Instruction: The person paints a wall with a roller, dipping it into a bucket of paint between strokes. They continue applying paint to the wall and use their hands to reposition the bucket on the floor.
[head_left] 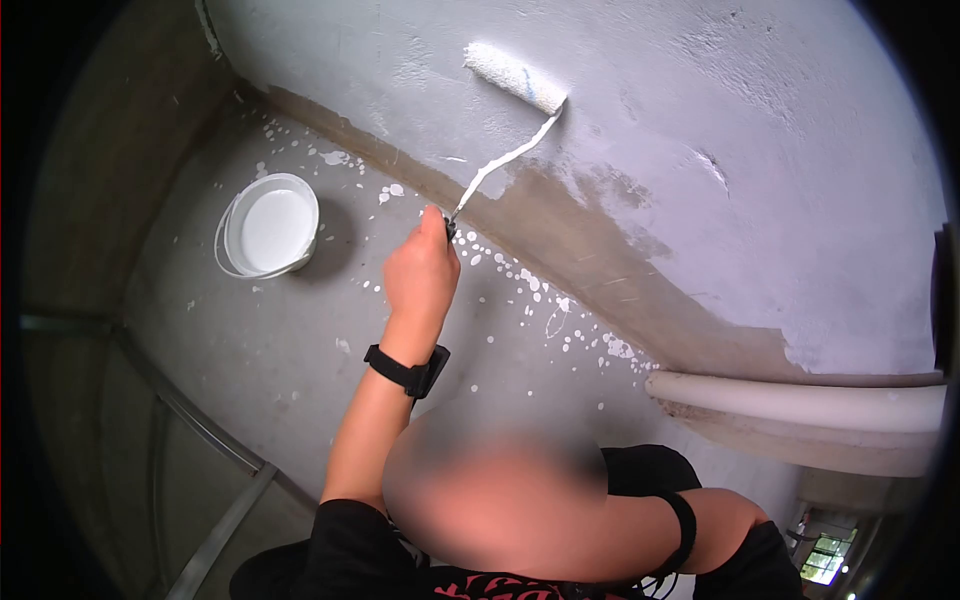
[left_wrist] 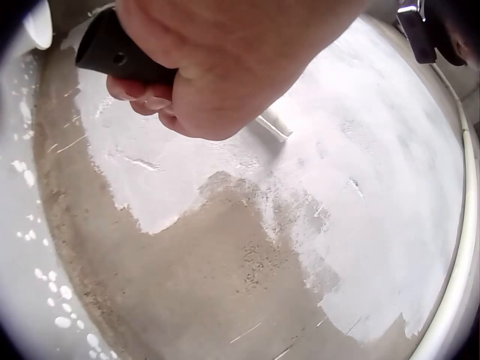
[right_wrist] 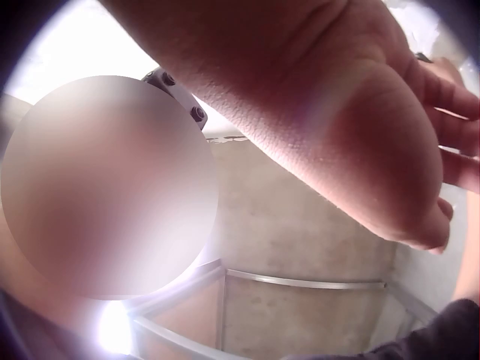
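My left hand [head_left: 420, 275] grips the dark handle [left_wrist: 120, 52] of a paint roller [head_left: 515, 78]. The roller's white, paint-coated sleeve is up against the wall [head_left: 680, 90], and its bent frame [head_left: 500, 160], also coated white, runs down to the hand. Pale paint covers most of this wall, while a bare brown-grey patch [left_wrist: 202, 277] shows along its lower part. In the right wrist view my right hand [right_wrist: 367, 142] has its fingers loosely extended, with nothing visible in them. A blurred area hides that hand in the head view.
A white bucket [head_left: 310, 235] of white paint stands on the grey floor [head_left: 270, 350], left of the roller. Paint spots dot the floor along the wall's foot. A thick pale pipe [head_left: 800, 400] runs low at the right. Metal railing [head_left: 190, 400] stands at the lower left.
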